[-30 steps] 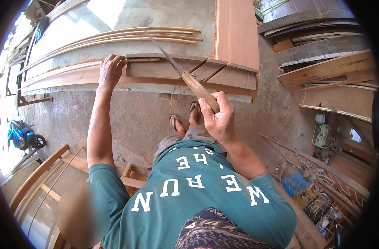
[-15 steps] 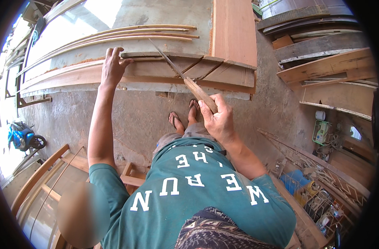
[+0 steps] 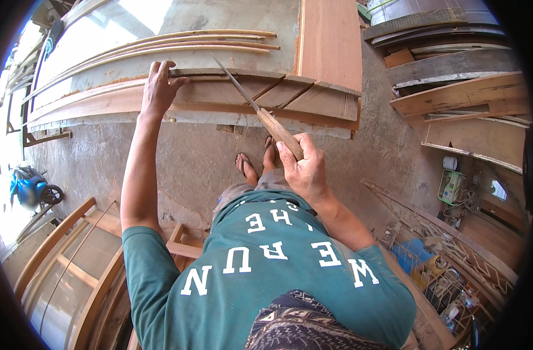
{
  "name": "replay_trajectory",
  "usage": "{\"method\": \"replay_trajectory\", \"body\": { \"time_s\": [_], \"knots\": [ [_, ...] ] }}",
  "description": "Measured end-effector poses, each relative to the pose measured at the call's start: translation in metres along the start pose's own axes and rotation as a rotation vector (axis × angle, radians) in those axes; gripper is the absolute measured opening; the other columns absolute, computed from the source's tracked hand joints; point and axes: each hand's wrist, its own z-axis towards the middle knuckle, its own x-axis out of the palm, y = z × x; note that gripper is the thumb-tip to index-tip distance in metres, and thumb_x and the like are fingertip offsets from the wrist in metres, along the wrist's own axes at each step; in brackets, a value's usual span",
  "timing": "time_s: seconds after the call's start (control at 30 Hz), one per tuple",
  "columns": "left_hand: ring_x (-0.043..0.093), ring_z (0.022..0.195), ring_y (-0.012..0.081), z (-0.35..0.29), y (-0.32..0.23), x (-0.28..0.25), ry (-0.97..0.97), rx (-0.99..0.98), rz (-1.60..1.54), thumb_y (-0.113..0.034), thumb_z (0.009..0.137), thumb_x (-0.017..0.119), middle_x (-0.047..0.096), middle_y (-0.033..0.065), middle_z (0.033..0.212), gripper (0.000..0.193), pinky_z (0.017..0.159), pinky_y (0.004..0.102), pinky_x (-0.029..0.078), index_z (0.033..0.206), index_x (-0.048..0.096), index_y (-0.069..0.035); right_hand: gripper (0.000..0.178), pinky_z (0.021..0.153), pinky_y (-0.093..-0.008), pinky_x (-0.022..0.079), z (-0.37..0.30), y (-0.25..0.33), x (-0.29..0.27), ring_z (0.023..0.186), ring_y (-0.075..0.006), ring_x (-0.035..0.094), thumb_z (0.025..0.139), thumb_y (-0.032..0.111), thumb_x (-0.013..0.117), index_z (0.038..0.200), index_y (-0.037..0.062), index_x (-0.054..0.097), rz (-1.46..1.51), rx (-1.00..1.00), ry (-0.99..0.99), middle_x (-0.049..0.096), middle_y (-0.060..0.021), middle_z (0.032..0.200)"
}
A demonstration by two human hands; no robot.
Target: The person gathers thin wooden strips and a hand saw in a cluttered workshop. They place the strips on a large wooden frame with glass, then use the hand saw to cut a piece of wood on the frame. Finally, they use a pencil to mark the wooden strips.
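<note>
My right hand [image 3: 306, 169] is wrapped round the wooden handle of a handsaw [image 3: 279, 133]. The saw's thin blade, seen nearly edge-on, points away and to the left over a wooden mitre box [image 3: 231, 93] with diagonal slots. At the box's left end, my left hand [image 3: 159, 92] grips it, fingers over the far wall and thumb stretched to the right along it. A thin wooden strip [image 3: 103, 93] runs leftward from near that hand. Whether the blade touches the box cannot be made out.
Several long thin strips [image 3: 219, 44] lie on the worktable beyond the box, beside a wide reddish board [image 3: 330, 46]. Stacked planks [image 3: 453, 64] are at the right. Behind me are a wooden frame [image 3: 100, 291] on the left and a wire basket [image 3: 435, 274] on the right.
The saw handle and my right hand have shifted very slightly left. My left hand has moved slightly nearer me but keeps its place at the box's end.
</note>
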Motion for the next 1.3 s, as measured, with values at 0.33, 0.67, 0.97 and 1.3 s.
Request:
{"method": "replay_trajectory", "body": {
  "time_s": [0.33, 0.67, 0.97, 1.3],
  "knots": [
    [0.072, 0.108, 0.0340, -0.001, -0.001, 0.001, -0.025, 0.022, 0.024, -0.042, 0.092, 0.087, 0.063, 0.0168, 0.130, 0.058, 0.094, 0.0472, 0.060, 0.133, 0.068, -0.007, 0.020, 0.057, -0.0389, 0.055, 0.000, -0.003, 0.000, 0.065, -0.0293, 0.074, 0.101, 0.013, 0.078, 0.102, -0.0002, 0.063, 0.001, -0.023, 0.017, 0.069, -0.0183, 0.075],
    [0.070, 0.115, 0.0357, -0.002, -0.012, -0.004, -0.015, 0.008, -0.003, -0.031, 0.092, 0.088, 0.065, 0.0167, 0.127, 0.049, 0.095, 0.0473, 0.060, 0.129, 0.069, -0.005, 0.021, 0.057, -0.0392, 0.055, 0.000, -0.011, 0.000, 0.066, -0.0301, 0.074, 0.100, 0.013, 0.079, 0.103, -0.0003, 0.063, 0.000, -0.048, 0.015, 0.069, -0.0187, 0.075],
    [0.070, 0.112, 0.0359, -0.004, -0.004, 0.001, -0.040, 0.026, 0.009, -0.040, 0.090, 0.089, 0.065, 0.0167, 0.125, 0.052, 0.094, 0.0485, 0.059, 0.124, 0.071, -0.006, 0.023, 0.059, -0.0404, 0.055, 0.003, -0.006, -0.003, 0.068, -0.0348, 0.074, 0.100, 0.014, 0.080, 0.105, -0.0019, 0.063, -0.010, -0.027, 0.030, 0.069, -0.0217, 0.076],
    [0.071, 0.114, 0.0342, -0.004, -0.005, 0.003, -0.061, 0.045, 0.026, -0.033, 0.092, 0.088, 0.065, 0.0149, 0.125, 0.047, 0.095, 0.0478, 0.059, 0.127, 0.071, -0.008, 0.024, 0.060, -0.0412, 0.056, 0.001, -0.010, 0.000, 0.069, -0.0365, 0.075, 0.100, 0.014, 0.079, 0.105, -0.0032, 0.063, 0.002, -0.007, 0.056, 0.069, -0.0232, 0.078]
  ]
}}
